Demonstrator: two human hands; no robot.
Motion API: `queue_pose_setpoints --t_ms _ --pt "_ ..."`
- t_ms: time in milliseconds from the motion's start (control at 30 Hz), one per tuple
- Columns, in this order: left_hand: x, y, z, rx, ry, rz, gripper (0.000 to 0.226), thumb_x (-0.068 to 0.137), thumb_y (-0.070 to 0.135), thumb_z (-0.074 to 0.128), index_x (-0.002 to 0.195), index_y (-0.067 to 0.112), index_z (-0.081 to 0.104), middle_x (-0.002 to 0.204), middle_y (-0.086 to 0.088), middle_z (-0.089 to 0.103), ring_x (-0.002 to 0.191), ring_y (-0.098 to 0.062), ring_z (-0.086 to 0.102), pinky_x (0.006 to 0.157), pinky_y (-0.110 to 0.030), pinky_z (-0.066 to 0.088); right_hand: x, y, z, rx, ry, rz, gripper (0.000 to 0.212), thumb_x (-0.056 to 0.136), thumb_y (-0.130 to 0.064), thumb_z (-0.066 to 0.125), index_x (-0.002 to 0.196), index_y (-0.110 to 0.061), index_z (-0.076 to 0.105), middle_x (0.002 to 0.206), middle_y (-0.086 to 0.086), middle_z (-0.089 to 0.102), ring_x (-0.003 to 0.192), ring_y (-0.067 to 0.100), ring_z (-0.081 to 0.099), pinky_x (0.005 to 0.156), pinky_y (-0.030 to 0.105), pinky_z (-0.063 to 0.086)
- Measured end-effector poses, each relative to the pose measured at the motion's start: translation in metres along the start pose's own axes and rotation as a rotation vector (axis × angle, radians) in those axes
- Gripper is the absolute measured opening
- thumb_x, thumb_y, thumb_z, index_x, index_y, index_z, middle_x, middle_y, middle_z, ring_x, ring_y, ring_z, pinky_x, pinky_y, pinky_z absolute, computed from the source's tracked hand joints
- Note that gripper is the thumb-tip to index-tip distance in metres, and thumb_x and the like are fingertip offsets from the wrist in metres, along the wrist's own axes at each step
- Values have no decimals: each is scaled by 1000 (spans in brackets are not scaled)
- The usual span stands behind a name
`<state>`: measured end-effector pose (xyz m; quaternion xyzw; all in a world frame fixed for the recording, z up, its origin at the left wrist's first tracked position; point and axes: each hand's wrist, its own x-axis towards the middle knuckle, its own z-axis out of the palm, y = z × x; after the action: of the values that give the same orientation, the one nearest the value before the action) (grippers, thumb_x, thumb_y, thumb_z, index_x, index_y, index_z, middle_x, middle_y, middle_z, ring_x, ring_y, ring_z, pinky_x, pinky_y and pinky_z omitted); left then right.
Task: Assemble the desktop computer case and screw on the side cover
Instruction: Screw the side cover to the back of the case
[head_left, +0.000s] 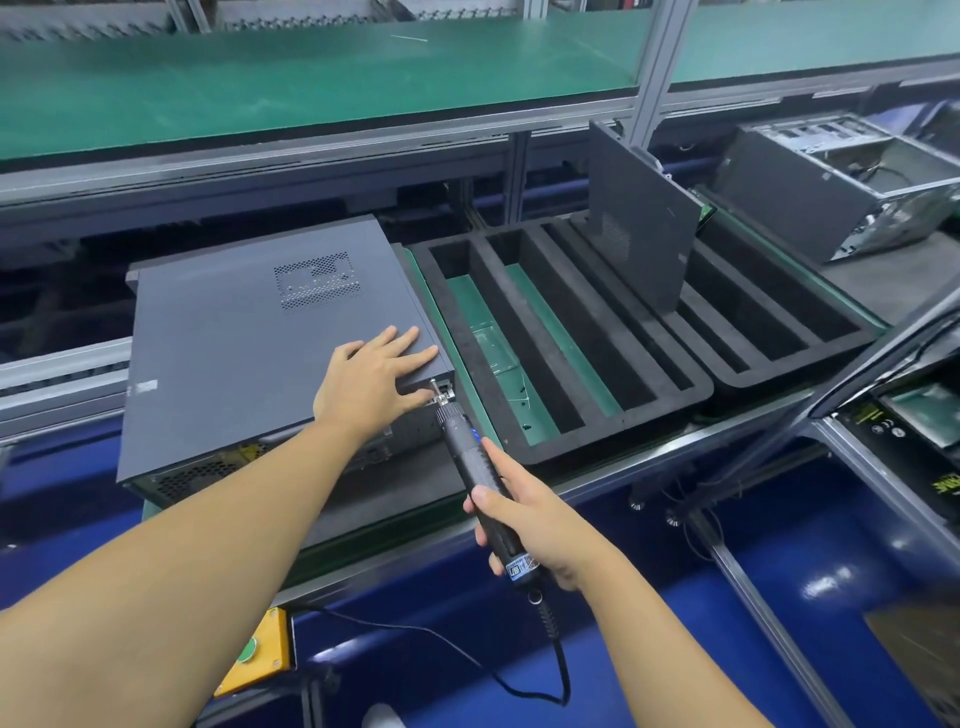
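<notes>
Lying on its side on the surface (415, 499), the computer case (197, 475) is sitting directly under the left hand (374, 374), which is resting on the near right corner of the side cover (234, 353). The right hand (535, 525) is hovering nearer the camera and to the right, apart from the case. Only the electric screwdriver (475, 473) it is holding is reaching the case, its bit touching the right edge just beside the left thumb.

The side cover is facing up as a flat, dark grey panel, showing a rectangular patch of vent holes toward its far side and a small pale label near its left edge. Below it, the case's near face is showing perforated metal.

The left hand is lying open, palm down, fingers straight and slightly spread, pointing right, with the forearm stretching in from the lower left. The right hand is gripping the screwdriver's black barrel, fingers curling round it and the index finger lying along its top. The tool is angling up and to the left, and its cable (556, 654) is trailing from the rear end.

A black foam tray (561, 415) with long slots is lying just right of the case, and an upright panel (644, 218) is standing in one of its far slots.
</notes>
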<state>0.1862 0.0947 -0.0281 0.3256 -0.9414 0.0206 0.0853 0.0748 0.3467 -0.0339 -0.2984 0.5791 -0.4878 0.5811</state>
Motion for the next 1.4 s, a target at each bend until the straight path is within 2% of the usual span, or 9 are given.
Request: queue_pose_setpoints --t_ms 267,400,533,733,867,933,1033,1133,1400 --pt "0 1 -2 -6 -7 8 57 91 66 47 146 51 37 159 15 30 148 -12 25 110 -39 26 5 0 3 -13 26 23 70 86 -38 67 142 -65 35 93 5 64 74 18 60 60 36 52" --pt "-1 1 -3 -46 -7 -4 54 91 64 47 144 52 39 158 16 31 148 -10 25 111 -39 25 6 2 3 -59 22 24 81 84 -43 75 146 -63 28 78 3 63 70 21 58 58 35 52" --pt "-2 -1 -4 -87 -6 -3 48 94 62 44 141 52 43 157 17 32 148 -9 24 111 -39 24 -2 11 -3 -67 -23 7 83 83 -34 79 139 -70 32 91 6 65 75 21 58 63 37 53" --pt "-1 3 -3 -72 25 -17 44 97 61 44 139 49 48 154 16 39 146 -12 31 107 -39 28 -12 15 -15 -23 7 -74 81 88 -16 73 145 -61 37 104 3 65 79 22 58 61 38 52" --pt "5 13 -7 -76 138 9 29 88 46 63 114 38 71 133 14 62 126 -18 54 87 -39 40 -4 0 -26 66 62 -112 82 88 -12 73 149 -52 36 105 7 64 80 26 57 58 37 51" --pt "9 21 -11 -197 206 59 17 84 36 68 99 35 75 122 18 68 112 -16 61 84 -39 39 1 -8 -32 83 85 -122 82 87 -11 72 150 -50 36 104 7 64 80 27 56 57 37 51" --pt "25 36 -22 -319 217 213 12 89 30 68 96 28 76 111 14 72 101 -15 64 84 -38 43 12 -22 -44 76 135 -136 83 87 -12 72 152 -47 34 103 5 66 79 26 58 57 36 53" --pt "52 59 -33 -382 90 262 16 95 24 60 103 22 74 100 6 71 94 -19 65 82 -39 51 22 -34 -59 74 195 -152 84 87 -12 72 155 -40 32 105 6 68 77 25 60 56 35 53" --pt "129 98 -1 -318 -375 15 34 93 11 45 106 30 70 115 1 68 99 -24 66 86 -40 56 58 -49 -140 119 175 -180 78 83 -19 74 151 -34 39 108 7 66 76 25 64 55 35 55"
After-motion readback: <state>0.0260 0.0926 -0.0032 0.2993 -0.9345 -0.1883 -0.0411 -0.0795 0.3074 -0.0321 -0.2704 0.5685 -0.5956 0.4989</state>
